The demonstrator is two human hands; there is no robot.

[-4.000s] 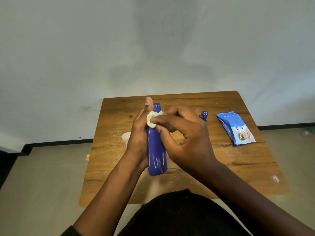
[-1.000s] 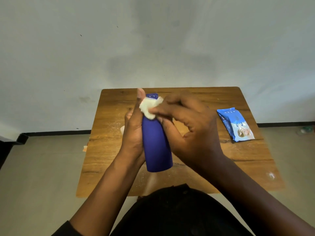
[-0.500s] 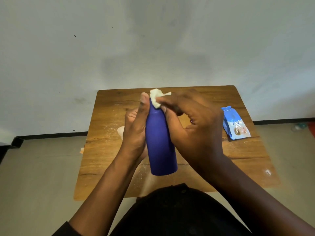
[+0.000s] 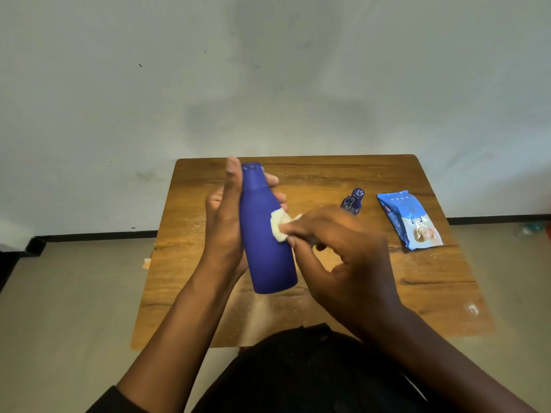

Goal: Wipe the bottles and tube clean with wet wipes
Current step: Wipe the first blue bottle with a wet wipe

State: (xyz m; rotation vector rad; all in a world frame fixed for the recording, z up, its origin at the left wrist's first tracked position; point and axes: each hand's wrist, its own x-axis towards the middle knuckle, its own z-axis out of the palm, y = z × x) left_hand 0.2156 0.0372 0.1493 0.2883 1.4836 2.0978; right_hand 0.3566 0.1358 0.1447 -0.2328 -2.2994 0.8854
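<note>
In the head view, the large blue bottle (image 4: 265, 234) is held above the middle of the wooden surface (image 4: 387, 278), nearly upright with its cap tipped slightly toward 11 o'clock. The left hand (image 4: 225, 225) grips it from the 9 o'clock side, thumb laid straight up along the neck and fingertips curling round the far side at the shoulder. The right hand (image 4: 343, 257) comes in from 4 o'clock, its fingers pinched together on a crumpled white wet wipe (image 4: 280, 226) that is pressed against the bottle's body on its 3 o'clock flank, about halfway up. A small dark blue bottle (image 4: 353, 201) stands on the surface toward 2 o'clock of the large one, partly hidden behind the right hand's knuckles. Further out at 3 o'clock lies a blue wipes packet (image 4: 408, 223), flat on the surface near its right edge. A small white speck (image 4: 473, 309) sits near the surface's 4 o'clock corner.
</note>
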